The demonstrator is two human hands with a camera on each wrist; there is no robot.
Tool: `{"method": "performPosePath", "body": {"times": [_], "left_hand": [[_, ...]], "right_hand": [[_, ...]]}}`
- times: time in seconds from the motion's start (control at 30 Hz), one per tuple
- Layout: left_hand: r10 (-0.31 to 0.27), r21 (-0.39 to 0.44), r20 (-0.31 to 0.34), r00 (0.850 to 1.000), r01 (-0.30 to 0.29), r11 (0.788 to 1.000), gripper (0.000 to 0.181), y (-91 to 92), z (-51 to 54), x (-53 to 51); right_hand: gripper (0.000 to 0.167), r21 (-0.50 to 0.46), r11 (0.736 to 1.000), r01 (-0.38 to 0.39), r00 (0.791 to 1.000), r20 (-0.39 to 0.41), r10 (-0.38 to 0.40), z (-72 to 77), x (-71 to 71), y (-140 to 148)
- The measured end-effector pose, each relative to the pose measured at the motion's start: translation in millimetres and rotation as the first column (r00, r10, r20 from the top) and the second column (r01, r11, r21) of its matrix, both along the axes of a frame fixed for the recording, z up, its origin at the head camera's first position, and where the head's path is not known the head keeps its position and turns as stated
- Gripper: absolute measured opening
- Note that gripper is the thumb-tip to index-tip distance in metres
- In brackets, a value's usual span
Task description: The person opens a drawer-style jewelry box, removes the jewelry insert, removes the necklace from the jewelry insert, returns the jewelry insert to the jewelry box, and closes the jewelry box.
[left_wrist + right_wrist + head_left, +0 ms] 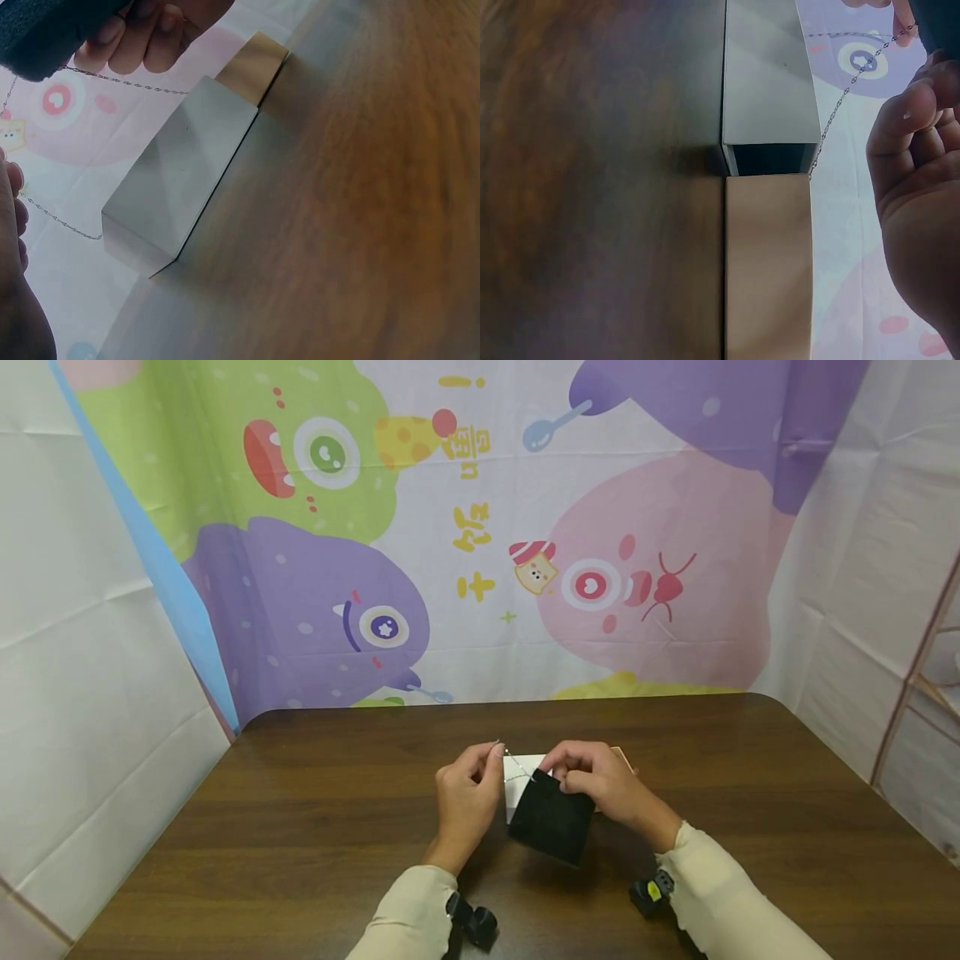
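Note:
My left hand pinches the end of a thin silver chain necklace between thumb and forefinger. The chain runs across to a square black pad, tilted above the table. My right hand grips this pad by its upper edge. Behind the pad lies a white box, partly hidden by it in the head view. A tan drawer sticks out of the box's end in the right wrist view, with a dark gap where the two meet. The chain hangs in a loop beside the box in the left wrist view.
The box rests on a dark brown wooden table. A cartoon-printed cloth hangs along the table's far edge, and white sheets hang at both sides. Each wrist wears a small black camera.

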State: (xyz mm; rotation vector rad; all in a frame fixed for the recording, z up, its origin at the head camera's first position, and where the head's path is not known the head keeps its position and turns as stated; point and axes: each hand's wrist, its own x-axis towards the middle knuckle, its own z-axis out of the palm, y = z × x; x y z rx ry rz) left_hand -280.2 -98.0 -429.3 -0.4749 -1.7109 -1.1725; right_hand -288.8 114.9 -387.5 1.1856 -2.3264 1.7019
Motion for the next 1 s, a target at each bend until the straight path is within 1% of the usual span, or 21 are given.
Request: {"method": "performPosePath", "body": {"times": [0.23, 0.47, 0.67, 0.83, 1.0], "left_hand": [[0.002, 0.001, -0.002, 1.000, -0.002, 1.000, 0.006, -0.1, -0.8, -0.8], [0.004, -0.003, 0.028, 1.000, -0.004, 1.000, 0.006, -1.1, -0.8, -0.1], [0.004, -0.001, 0.037, 0.999, -0.003, 1.000, 0.004, -0.9, -1.3, 0.0], [-0.006, 0.011, 0.026, 1.000, 0.005, 1.000, 0.005, -0.8, -0.9, -1.6], [-0.004, 0.022, -0.005, 1.000, 0.004, 1.000, 0.007, -2.0, 2.4, -1.9]], "right_hand": [[0.028, 0.002, 1.000, -0.018, 1.000, 0.004, 0.018, 0.2, -0.3, 0.9], [0.028, -0.003, 1.000, -0.031, 0.999, 0.028, 0.031, 1.1, 0.1, 1.6], [0.029, -0.002, 0.999, -0.043, 0.999, 0.028, 0.043, 0.6, -0.1, 2.8], [0.029, -0.009, 0.998, -0.061, 0.998, 0.033, 0.061, -0.1, -0.3, 2.7], [0.029, -0.013, 0.997, -0.070, 0.997, 0.035, 0.071, -0.9, -0.7, 2.2]]}}
